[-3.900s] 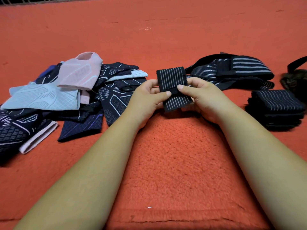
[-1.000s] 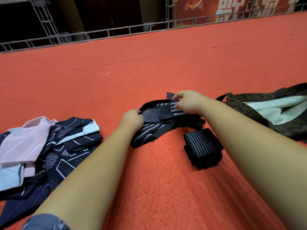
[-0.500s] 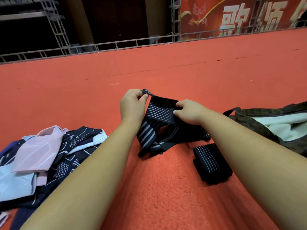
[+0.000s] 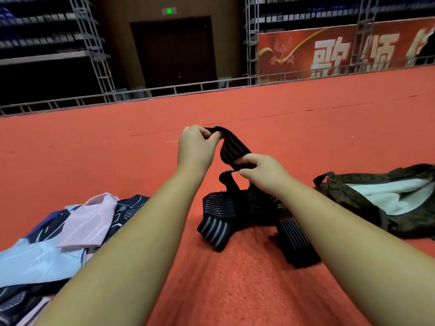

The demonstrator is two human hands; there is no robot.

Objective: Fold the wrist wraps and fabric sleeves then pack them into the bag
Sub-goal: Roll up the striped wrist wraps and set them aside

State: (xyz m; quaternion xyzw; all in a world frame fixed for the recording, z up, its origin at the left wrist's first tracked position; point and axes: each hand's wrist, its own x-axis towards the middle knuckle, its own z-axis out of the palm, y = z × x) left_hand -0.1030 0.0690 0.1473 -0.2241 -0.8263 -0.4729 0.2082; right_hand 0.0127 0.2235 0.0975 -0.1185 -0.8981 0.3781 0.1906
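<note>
Pinching one end of a striped wrist wrap (image 4: 231,149) high, the left grip (image 4: 195,147) closes thumb and fingers on it. The right grip (image 4: 263,172) nips the strap lower, pulling it straight, probably for folding. It hangs left of the open bag (image 4: 341,196), above the loose wraps (image 4: 226,205); fabric sleeves (image 4: 70,231) lie farther left.

A matt black wrap (image 4: 235,150) of ribbed elastic cloth, striped grey, is catching little light over a rough, fuzzy red carpet (image 4: 235,290). Smooth knit sleeves (image 4: 89,222) in pale blue, pink and navy are lying in soft folds. A dull camouflage cloth bag (image 4: 346,198) is showing a fleecy white lining (image 4: 388,196). Grey metal trusses (image 4: 98,64) are standing behind.
</note>
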